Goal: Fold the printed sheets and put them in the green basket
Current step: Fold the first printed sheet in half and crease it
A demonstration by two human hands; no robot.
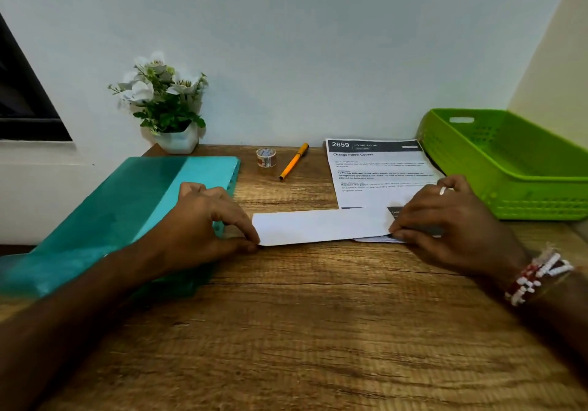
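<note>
Folded sheet (321, 226) lies as a long white strip, blank side up, flat on the table (302, 331) in front of the person, between the two hands. The left hand (203, 219) pinches the strip's left end between thumb and forefinger, the other fingers curled behind. The right hand (451, 219) holds the right end, thumb and forefinger closed on the paper there, with a ring (443, 190) on one finger and bead bracelets (537, 275) at the wrist. A lower layer with print peeks out under the strip's right part. Just behind the strip a printed sheet (378, 175) lies flat and unfolded, its near edge partly covered by the strip and the right hand. The basket (541, 200) stands at the table's right, just beside that sheet. A teal folder (127, 207) lies on the left, under the left forearm. Near the wall stand a potted plant (168, 102), a tape roll (266, 157) and an orange pen (294, 161).
</note>
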